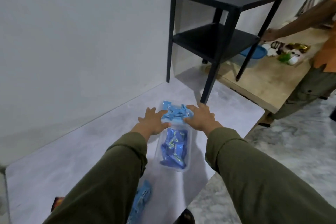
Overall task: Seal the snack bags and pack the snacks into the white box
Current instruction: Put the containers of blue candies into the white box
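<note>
Two clear snack bags lie end to end on the white table [54,154]. The far bag [174,112] holds light blue packets; the near bag [175,151] holds dark blue packets. My left hand [153,121] lies flat with spread fingers on the left side of the far bag. My right hand [201,118] presses flat on its right side. More light blue packets [142,198] lie near my left sleeve. No white box is visible.
A black two-shelf side table [218,29] stands on the table's far right corner. Beyond it another person [309,23] reaches over a wooden table [263,82] with a blue-lidded container [254,52] and snack packets. A dark red item [57,203] lies near the front edge.
</note>
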`<move>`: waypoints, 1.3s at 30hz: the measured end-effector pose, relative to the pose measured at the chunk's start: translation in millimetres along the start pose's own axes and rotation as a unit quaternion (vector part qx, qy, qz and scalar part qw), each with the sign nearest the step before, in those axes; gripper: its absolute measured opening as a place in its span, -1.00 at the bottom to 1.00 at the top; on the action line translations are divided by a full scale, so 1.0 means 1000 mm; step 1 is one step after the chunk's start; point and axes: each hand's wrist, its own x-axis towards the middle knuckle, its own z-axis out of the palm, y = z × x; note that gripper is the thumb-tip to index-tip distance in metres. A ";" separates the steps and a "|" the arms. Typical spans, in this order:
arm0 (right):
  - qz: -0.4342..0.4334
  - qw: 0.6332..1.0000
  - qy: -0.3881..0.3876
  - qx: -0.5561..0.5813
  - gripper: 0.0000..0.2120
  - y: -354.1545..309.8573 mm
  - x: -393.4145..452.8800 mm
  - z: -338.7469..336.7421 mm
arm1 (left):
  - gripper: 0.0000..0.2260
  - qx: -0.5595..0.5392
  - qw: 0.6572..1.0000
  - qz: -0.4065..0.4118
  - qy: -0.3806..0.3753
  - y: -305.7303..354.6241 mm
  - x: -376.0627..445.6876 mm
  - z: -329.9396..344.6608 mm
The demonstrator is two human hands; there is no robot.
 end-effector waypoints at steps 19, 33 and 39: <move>-0.104 0.990 -0.095 -0.008 -0.35 0.015 0.181 0.046 | -0.52 -0.094 0.985 -0.137 0.049 -0.007 0.138 0.024; -0.066 0.978 -0.107 0.167 -0.35 0.007 0.173 0.036 | -0.68 -0.129 0.974 -0.117 0.143 0.017 0.138 -0.003; -0.053 0.980 -0.060 0.180 -0.35 0.001 0.117 0.011 | -0.55 -0.231 0.957 -0.103 0.140 0.024 0.089 -0.025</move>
